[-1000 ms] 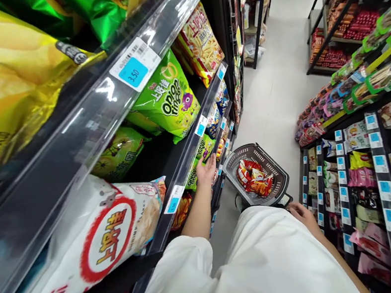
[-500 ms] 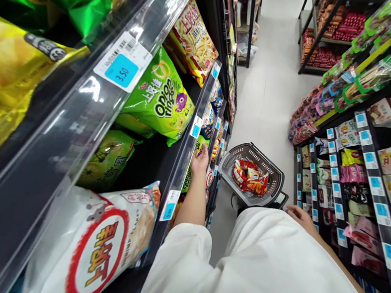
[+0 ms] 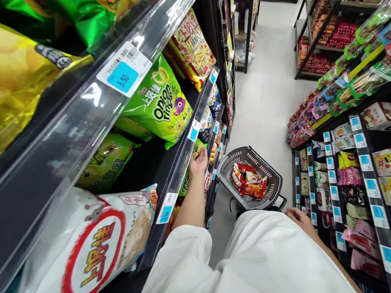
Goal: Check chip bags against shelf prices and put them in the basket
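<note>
My left hand (image 3: 197,163) reaches out from a white sleeve (image 3: 218,274) to the middle shelf on the left. Its fingers rest on a green snack bag (image 3: 198,148), mostly hidden behind the shelf's clear price rail (image 3: 182,156). My right hand (image 3: 299,221) sits low at the right of my body, with its fingers at the black handle (image 3: 280,202) of a grey plastic shopping basket (image 3: 263,165). Red and orange snack bags (image 3: 249,181) lie inside the basket, which hangs in front of me.
Black shelves of bagged chips, including a green Onion Rings bag (image 3: 156,105), line the left. Shelves of packaged snacks (image 3: 354,189) with blue price tags line the right. A pale tiled aisle floor (image 3: 270,98) runs ahead between them.
The whole view has shifted slightly left. My left hand has moved a little up and further along the shelf. The basket and my right hand stay close to their earlier places.
</note>
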A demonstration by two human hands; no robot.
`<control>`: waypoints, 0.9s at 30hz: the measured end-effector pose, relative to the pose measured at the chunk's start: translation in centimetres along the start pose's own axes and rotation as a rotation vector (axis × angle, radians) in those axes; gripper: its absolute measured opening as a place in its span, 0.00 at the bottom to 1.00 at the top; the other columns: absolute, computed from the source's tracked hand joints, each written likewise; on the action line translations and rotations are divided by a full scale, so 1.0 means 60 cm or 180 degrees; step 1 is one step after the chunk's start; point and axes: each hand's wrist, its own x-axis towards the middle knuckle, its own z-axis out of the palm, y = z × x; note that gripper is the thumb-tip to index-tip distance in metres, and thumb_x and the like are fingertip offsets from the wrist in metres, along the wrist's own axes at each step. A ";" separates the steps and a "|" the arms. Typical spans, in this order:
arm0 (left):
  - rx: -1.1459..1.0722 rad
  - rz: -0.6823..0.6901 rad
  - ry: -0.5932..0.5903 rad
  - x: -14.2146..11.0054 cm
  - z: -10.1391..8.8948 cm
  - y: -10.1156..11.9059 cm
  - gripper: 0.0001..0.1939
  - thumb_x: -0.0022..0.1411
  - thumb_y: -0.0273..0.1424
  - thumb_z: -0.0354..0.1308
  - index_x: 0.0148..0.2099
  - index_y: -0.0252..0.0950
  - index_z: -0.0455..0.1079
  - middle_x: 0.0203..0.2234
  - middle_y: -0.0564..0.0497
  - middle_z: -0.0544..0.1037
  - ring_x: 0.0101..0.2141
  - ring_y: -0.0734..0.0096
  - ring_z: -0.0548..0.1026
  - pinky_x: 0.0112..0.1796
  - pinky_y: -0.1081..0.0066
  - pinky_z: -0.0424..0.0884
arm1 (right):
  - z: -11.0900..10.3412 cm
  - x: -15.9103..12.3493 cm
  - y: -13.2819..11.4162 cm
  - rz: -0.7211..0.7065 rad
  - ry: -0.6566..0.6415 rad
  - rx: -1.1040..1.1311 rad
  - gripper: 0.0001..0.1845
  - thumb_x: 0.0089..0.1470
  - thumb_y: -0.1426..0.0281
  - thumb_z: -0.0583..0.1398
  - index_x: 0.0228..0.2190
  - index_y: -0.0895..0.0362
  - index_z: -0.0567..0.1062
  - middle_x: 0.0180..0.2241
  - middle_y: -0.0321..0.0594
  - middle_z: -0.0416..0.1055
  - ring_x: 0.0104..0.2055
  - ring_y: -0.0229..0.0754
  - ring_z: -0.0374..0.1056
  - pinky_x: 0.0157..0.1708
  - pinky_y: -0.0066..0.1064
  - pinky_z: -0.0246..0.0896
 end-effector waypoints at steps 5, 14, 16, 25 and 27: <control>0.0092 -0.0105 0.0166 -0.010 -0.016 -0.017 0.26 0.70 0.25 0.48 0.68 0.28 0.57 0.56 0.32 0.73 0.56 0.58 0.75 0.47 0.65 0.80 | 0.003 0.008 0.003 -0.0073 -0.0030 -0.0045 0.30 0.39 0.46 0.66 0.37 0.55 0.80 0.37 0.47 0.80 0.42 0.59 0.75 0.42 0.43 0.70; 0.0019 -0.0045 0.0493 -0.082 -0.123 -0.032 0.26 0.71 0.26 0.46 0.69 0.26 0.52 0.50 0.34 0.76 0.55 0.56 0.76 0.46 0.62 0.81 | 0.000 0.040 -0.009 -0.0232 -0.0338 -0.0110 0.30 0.42 0.45 0.64 0.38 0.55 0.79 0.38 0.46 0.80 0.40 0.56 0.75 0.41 0.42 0.69; -0.0013 0.0048 0.0512 -0.103 -0.146 -0.033 0.26 0.72 0.28 0.47 0.69 0.27 0.52 0.50 0.33 0.76 0.54 0.56 0.77 0.45 0.62 0.81 | 0.000 0.047 -0.014 -0.0278 -0.0381 -0.0132 0.29 0.42 0.45 0.64 0.38 0.55 0.79 0.39 0.47 0.80 0.41 0.56 0.75 0.43 0.42 0.68; -0.0028 0.0501 0.0531 -0.135 -0.173 -0.015 0.25 0.71 0.42 0.54 0.65 0.35 0.60 0.53 0.37 0.73 0.54 0.59 0.76 0.49 0.63 0.80 | 0.005 0.068 -0.017 -0.0372 -0.0514 -0.0279 0.32 0.44 0.44 0.63 0.39 0.58 0.79 0.41 0.51 0.80 0.41 0.56 0.74 0.45 0.45 0.67; 0.0003 0.0521 0.0561 -0.133 -0.172 -0.008 0.24 0.71 0.41 0.54 0.63 0.35 0.63 0.53 0.37 0.73 0.54 0.60 0.76 0.49 0.64 0.80 | 0.007 0.068 -0.016 -0.0370 -0.0505 -0.0276 0.33 0.44 0.44 0.62 0.39 0.58 0.79 0.41 0.51 0.80 0.41 0.56 0.74 0.44 0.45 0.68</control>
